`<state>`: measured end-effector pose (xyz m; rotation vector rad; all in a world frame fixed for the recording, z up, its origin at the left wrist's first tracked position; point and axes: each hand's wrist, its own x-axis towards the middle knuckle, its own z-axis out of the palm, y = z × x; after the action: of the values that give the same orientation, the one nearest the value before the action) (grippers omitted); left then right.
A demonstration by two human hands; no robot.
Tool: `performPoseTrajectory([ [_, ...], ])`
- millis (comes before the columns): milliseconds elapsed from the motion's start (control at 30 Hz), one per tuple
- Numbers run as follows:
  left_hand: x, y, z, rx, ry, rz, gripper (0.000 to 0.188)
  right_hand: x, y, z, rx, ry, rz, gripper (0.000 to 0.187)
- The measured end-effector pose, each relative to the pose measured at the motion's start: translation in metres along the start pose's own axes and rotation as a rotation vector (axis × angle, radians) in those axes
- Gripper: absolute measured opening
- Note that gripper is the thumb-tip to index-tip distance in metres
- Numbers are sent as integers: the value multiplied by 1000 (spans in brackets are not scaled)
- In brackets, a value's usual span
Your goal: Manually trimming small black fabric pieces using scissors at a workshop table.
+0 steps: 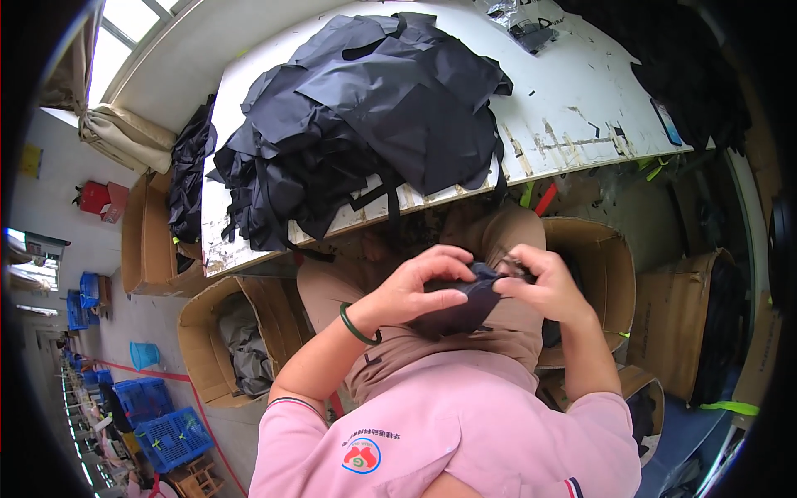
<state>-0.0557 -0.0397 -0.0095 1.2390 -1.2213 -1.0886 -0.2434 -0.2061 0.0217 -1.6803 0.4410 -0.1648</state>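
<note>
Over my lap, a dark fabric piece hangs between my two hands. My left hand, with a green bangle at the wrist, is closed on its left side, thumb toward me and fingers curled over the top. At the upper right edge my right hand pinches the cloth between thumb and forefinger. A small dark object shows by the right fingers; its kind is blurred. Beyond my knees, a large heap of black fabric pieces lies on the white table, some straps hanging over the near edge.
Cardboard boxes stand on both sides of my legs: one with grey cloth at left, an open box and a box of dark material at right. A phone lies near the table's right edge. Blue crates stand far left.
</note>
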Motion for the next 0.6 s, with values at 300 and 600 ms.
performPoseTrajectory([
  [300,71,-18,-107,-63,949,163,39,-142,86,-174,107,759,343,16],
  [600,113,-22,-127,-110,1269,-36,42,-216,188,-183,-960,751,805,37],
])
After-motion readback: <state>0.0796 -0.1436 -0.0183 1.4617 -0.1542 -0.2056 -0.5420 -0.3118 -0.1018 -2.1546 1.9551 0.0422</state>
